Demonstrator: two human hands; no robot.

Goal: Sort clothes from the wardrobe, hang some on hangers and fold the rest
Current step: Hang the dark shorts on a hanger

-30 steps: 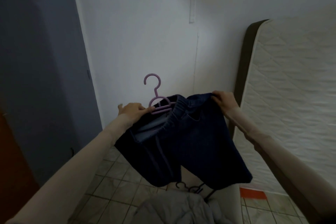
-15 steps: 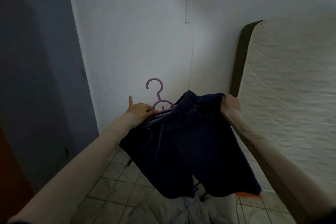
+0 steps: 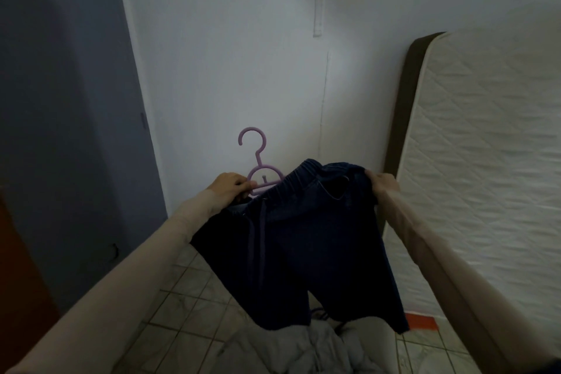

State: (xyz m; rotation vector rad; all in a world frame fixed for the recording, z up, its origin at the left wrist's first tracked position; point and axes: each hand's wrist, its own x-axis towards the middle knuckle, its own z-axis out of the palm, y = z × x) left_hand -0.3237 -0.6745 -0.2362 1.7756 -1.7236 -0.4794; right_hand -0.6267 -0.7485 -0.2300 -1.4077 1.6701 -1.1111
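At about 9 o'clock stands a flat, matte blue-grey wardrobe panel (image 3: 69, 118), with a smooth white wall (image 3: 230, 55) beside it. The left hand (image 3: 228, 188), near the centre of view, has its fingers curled round the shoulder of a lilac plastic hanger (image 3: 256, 162), pinching it together with the left end of the waistband. The hanger's round hook stands upright toward 12 o'clock, and below it sits a small loop with a peg inside. The dark blue shorts (image 3: 303, 249) hang from centre toward 6 o'clock: denim-like cloth, a gathered elastic waistband, a drawstring trailing down the left leg, and a curved pocket seam. The right hand (image 3: 383, 186), toward 2 o'clock of the shorts, grips the other end of the waistband with closed fingers, holding it taut. At 6 o'clock lies crumpled grey fabric (image 3: 303, 352) over pale square floor tiles (image 3: 194, 307). At 3 o'clock a quilted cream mattress (image 3: 473, 161) with a dark edge band leans on the wall.

Compared with half a second ago, the waistband sits higher up against the hanger's loop and the left thumb is tucked down rather than raised.
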